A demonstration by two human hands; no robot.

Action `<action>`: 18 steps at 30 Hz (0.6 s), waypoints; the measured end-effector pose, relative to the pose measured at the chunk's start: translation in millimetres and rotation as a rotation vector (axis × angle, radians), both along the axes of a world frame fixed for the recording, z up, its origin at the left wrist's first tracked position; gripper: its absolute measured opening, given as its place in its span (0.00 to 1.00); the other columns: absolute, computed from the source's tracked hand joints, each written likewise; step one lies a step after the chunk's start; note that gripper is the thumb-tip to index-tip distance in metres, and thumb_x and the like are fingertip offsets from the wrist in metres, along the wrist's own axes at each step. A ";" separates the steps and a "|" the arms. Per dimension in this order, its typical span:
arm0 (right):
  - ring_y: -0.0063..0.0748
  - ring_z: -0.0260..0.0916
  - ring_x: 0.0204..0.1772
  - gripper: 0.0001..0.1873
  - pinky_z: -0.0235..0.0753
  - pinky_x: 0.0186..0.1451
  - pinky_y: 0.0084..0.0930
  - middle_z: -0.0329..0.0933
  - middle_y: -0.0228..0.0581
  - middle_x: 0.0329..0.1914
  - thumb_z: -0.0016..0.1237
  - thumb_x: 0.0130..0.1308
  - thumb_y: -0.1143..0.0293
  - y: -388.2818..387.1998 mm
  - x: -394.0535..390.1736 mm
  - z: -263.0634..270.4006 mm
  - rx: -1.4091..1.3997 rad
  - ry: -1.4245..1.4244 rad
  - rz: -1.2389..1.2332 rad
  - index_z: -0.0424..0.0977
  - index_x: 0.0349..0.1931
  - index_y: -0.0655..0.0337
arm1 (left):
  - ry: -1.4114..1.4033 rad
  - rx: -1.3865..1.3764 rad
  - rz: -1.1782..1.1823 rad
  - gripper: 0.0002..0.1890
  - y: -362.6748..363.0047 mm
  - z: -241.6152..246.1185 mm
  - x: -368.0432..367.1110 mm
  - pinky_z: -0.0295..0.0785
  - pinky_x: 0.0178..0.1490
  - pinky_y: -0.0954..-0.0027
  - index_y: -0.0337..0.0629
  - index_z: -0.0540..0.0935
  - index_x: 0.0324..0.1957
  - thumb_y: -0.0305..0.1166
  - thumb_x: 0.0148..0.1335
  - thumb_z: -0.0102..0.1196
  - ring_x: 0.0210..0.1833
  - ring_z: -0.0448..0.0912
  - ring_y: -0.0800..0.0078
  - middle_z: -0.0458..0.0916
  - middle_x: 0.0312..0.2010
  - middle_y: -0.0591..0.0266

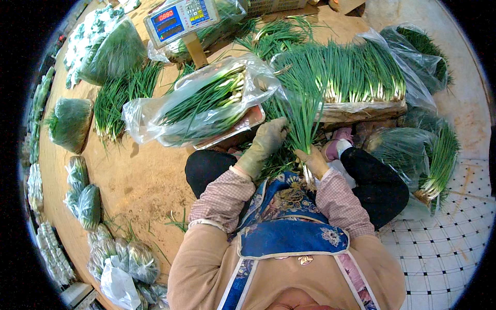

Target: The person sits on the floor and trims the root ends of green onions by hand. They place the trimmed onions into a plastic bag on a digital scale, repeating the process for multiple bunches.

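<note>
My right hand point(313, 159), bare at the fingers, is closed round the white lower stalks of a bunch of green onions point(304, 116), whose leaves point away from me. My left hand point(276, 133) wears a soiled glove and is beside the leaves; its fingertips are partly hidden, so whether it grips anything is unclear. Beyond my left hand, an open clear plastic bag point(151, 116) with more green onions lies on a tray point(254, 116) at the scale. Behind the held bunch, a dense row of green onions point(348, 73) stands on a plastic-lined support point(360, 110).
A digital scale display point(182, 21) rises on a post at the top. Bagged greens point(71, 124) and loose onions point(116, 100) lie to the left. Another bagged bunch point(438, 166) is by my right knee. Loose leaves and roots are scattered between my legs.
</note>
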State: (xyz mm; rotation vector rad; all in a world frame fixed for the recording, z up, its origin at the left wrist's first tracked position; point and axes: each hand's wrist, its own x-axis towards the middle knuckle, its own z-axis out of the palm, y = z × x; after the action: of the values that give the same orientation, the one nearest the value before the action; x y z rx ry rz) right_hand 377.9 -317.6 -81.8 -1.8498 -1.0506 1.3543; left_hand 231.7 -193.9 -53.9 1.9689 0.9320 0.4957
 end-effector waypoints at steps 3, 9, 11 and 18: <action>0.25 0.67 0.24 0.15 0.66 0.24 0.22 0.69 0.38 0.24 0.43 0.55 0.62 6.7 -12.6 51.6 -0.036 0.002 -0.036 0.65 0.39 0.62 | 0.195 0.287 -0.045 0.06 -0.4 -1.0 0.1 0.68 0.33 0.57 0.41 0.69 0.30 0.30 0.49 0.47 0.32 0.74 0.52 0.74 0.27 0.49; 0.22 0.62 0.22 0.13 0.62 0.18 0.19 0.65 0.33 0.21 0.47 0.54 0.68 -21.6 21.1 32.8 -0.069 0.123 -0.110 0.64 0.38 0.63 | 0.351 0.341 0.126 0.03 38.4 -19.5 -15.7 0.71 0.29 0.59 0.42 0.70 0.27 0.29 0.51 0.45 0.28 0.76 0.53 0.75 0.22 0.51; 0.22 0.62 0.22 0.14 0.62 0.18 0.18 0.64 0.33 0.21 0.47 0.54 0.69 -28.3 20.5 41.8 -0.153 0.278 -0.196 0.63 0.39 0.63 | 0.437 0.135 -0.021 0.04 44.1 -92.7 -24.7 0.71 0.33 0.59 0.41 0.71 0.29 0.29 0.51 0.45 0.32 0.77 0.55 0.76 0.27 0.50; 0.30 0.68 0.29 0.18 0.68 0.34 0.28 0.71 0.39 0.26 0.46 0.53 0.63 -24.6 30.6 28.2 -0.063 0.069 -0.248 0.66 0.39 0.68 | 0.437 -0.024 -0.252 0.12 3.4 -7.1 -5.0 0.71 0.34 0.68 0.40 0.76 0.33 0.38 0.52 0.51 0.31 0.77 0.65 0.78 0.27 0.56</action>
State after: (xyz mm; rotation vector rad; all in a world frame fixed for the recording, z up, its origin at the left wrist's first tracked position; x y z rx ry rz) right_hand 408.5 -342.2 -53.6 -1.8935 -0.7233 1.3055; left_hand 226.7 -190.5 -61.0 2.1772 0.9243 -0.0956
